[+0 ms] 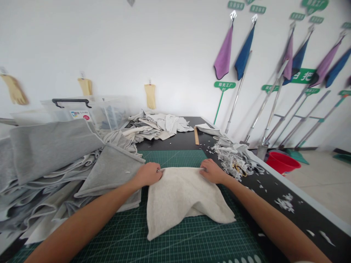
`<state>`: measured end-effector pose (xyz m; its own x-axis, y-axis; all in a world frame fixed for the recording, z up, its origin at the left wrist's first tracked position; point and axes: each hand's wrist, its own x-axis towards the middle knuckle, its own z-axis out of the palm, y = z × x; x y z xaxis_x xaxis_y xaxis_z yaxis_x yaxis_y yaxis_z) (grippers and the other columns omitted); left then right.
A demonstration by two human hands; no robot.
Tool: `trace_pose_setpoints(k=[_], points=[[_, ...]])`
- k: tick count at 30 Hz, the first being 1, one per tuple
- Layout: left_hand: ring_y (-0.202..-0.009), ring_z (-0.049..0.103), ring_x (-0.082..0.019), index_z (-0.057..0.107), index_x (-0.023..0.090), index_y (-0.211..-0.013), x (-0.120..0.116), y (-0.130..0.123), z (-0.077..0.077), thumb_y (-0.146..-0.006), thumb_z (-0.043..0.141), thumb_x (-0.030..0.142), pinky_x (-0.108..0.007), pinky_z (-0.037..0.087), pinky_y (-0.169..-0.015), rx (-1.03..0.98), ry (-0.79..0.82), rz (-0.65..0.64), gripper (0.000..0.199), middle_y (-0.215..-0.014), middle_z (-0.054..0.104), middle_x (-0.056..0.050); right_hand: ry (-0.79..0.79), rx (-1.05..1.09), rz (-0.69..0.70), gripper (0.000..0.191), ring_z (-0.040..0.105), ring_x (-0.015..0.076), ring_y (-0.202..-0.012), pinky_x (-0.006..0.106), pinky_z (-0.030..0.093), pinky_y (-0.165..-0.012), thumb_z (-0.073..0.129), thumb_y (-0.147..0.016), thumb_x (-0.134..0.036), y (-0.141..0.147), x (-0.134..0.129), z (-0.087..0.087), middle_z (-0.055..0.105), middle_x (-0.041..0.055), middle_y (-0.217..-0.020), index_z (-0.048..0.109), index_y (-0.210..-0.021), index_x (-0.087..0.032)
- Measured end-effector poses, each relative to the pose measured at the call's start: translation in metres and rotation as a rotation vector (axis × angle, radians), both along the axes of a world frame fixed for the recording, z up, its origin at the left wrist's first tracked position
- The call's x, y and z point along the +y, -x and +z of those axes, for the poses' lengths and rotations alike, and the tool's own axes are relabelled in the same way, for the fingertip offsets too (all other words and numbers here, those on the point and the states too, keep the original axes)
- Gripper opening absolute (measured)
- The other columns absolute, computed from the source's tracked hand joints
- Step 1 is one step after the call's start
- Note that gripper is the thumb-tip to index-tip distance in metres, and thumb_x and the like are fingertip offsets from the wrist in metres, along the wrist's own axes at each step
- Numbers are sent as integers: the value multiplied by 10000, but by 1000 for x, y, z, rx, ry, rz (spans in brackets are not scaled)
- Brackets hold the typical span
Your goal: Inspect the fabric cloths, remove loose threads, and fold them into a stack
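A beige piece of fabric (pixel 175 193) hangs from both of my hands by its far edge, its lower part draping over the green cutting mat (pixel 175 157). My left hand (pixel 149 173) is closed on the far left corner, and my right hand (pixel 214 171) pinches the far right corner. Between them the edge is drawn fairly straight. The near side spreads out, with a raised fold toward the right. Close to my left forearm lies a large heap of grey fabric (pixel 55 149).
Crumpled pale fabric scraps (pixel 164 124) lie at the back beside a wooden ruler (pixel 196 136). At right are shredded trimmings (pixel 233 157) with yellow-handled scissors (pixel 241 170). A clear plastic box (pixel 95 109) stands behind the grey heap. A red bucket (pixel 283 162) sits on the floor.
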<state>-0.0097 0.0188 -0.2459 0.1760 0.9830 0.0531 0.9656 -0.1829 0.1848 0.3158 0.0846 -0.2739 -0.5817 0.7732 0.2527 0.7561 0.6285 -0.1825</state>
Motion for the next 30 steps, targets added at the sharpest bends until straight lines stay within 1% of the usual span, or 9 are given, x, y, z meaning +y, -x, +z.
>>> trace_pose_setpoints(k=[3,5,7,10,15,19,22,26,30], points=[[-840,611,-239,665,198,-816,-2,-2,0,-839,367,480,-309,416,-683,-31,7,32,412,-894,679,-95,16,49,4,146,520,207,-880,366,349,-875,519,-759,-257,0,0,-1,600,84,-863,604,-795,-145],[-842,609,-250,661,203,-812,-3,-3,-1,-834,362,508,-317,412,-674,-42,6,47,427,-885,679,-97,33,88,2,130,524,201,-862,357,357,-867,528,-749,-257,0,0,-1,605,73,-842,598,-773,-150],[-833,605,-251,649,207,-797,-4,-3,-1,-820,398,453,-315,404,-657,-51,5,55,352,-872,678,-91,56,136,-15,134,529,201,-854,341,378,-833,532,-746,-270,0,0,1,610,64,-825,594,-769,-154],[-807,597,-234,617,198,-766,-6,-1,2,-765,462,341,-292,385,-624,-73,9,50,210,-866,671,-77,99,222,-74,176,542,186,-777,299,412,-708,512,-768,-321,-3,1,6,607,42,-769,581,-781,-159],[-739,576,-189,561,192,-736,-10,2,9,-694,490,235,-265,364,-601,-142,36,-4,93,-803,650,-42,119,367,-163,229,481,138,-605,246,363,-538,486,-786,-404,-7,2,17,529,-13,-651,512,-754,-178],[-717,555,-170,527,187,-751,-12,2,14,-685,470,201,-255,356,-590,-230,33,-24,89,-769,623,-27,150,629,-199,235,418,121,-557,239,335,-514,516,-771,-428,-7,-1,29,460,-39,-620,482,-792,-197],[-725,550,-159,530,186,-791,-13,1,17,-695,454,188,-244,346,-582,-307,23,-27,122,-787,618,-18,205,784,-162,238,407,118,-563,234,332,-513,534,-766,-416,-6,-4,40,447,-40,-643,478,-853,-202],[-708,535,-157,539,182,-711,-14,0,18,-677,450,153,-246,326,-578,-395,14,-18,100,-749,606,-15,210,894,-140,228,408,121,-579,234,333,-521,540,-764,-402,-5,-7,53,440,-38,-660,459,-854,-209],[-642,490,-156,519,172,-641,-14,0,15,-655,455,150,-250,285,-544,-502,-30,67,69,-656,558,-14,165,958,-152,210,419,131,-581,245,340,-519,536,-767,-388,-6,-7,58,470,-20,-683,462,-853,-212]])
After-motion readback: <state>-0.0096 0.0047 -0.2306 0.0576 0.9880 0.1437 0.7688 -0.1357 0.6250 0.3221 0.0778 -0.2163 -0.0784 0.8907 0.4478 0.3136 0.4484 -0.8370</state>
